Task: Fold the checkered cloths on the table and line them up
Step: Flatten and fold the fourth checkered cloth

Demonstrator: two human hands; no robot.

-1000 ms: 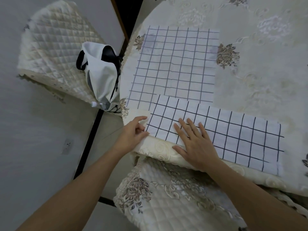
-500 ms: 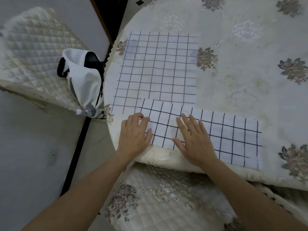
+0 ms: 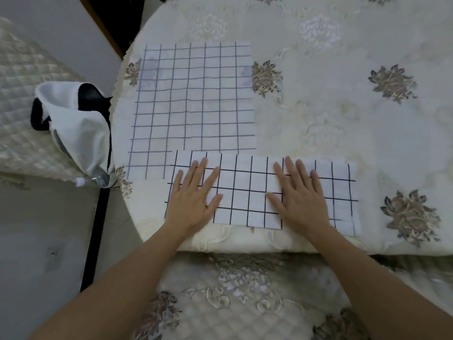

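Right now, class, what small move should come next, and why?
Probably lift one short end of the near cloth and fold it across: it lies as a long strip, with the left hand and right hand flat on it.

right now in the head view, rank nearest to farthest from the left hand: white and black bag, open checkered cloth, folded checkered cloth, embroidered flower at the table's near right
1. folded checkered cloth, under the left hand.
2. open checkered cloth, just beyond that hand.
3. white and black bag, off the table's left side.
4. embroidered flower, far right, past the right hand.
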